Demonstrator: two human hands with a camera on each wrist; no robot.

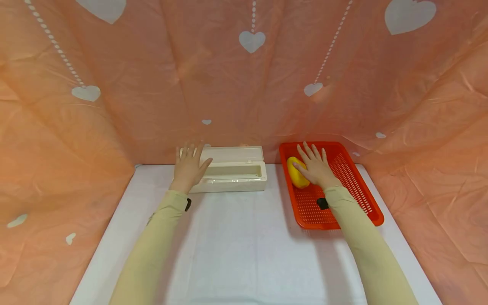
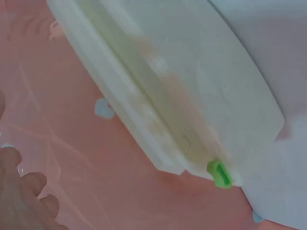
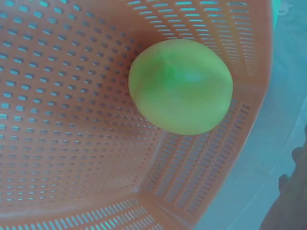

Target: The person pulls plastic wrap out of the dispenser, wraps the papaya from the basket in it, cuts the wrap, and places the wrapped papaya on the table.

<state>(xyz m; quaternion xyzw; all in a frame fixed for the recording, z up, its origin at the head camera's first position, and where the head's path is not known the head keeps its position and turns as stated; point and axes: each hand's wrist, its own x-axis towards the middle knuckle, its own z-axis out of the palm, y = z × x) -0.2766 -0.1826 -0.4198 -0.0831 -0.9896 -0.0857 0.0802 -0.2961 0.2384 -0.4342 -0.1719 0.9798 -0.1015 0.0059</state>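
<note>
My left hand [image 1: 189, 168], fingers spread and straight, is over the left end of a long cream box [image 1: 236, 185]. The lid [image 1: 240, 153] of that box stands up at the back, and the long hollow inside shows. A small green catch [image 2: 220, 173] sits at one end in the left wrist view. My right hand [image 1: 317, 168] is spread above a red perforated plastic basket [image 1: 292, 202]. Inside the basket lies a smooth yellow oval fruit [image 1: 296, 176], partly covered by the right thumb in the head view. Neither hand grips anything.
A white cloth [image 1: 236, 245] covers the table. Pink curtain [image 1: 228, 93] with white hearts rises behind the box and basket and along both sides. The basket stands to the right of the box, with a gap between them. Black wrist straps [image 1: 322, 203] show at the cuffs.
</note>
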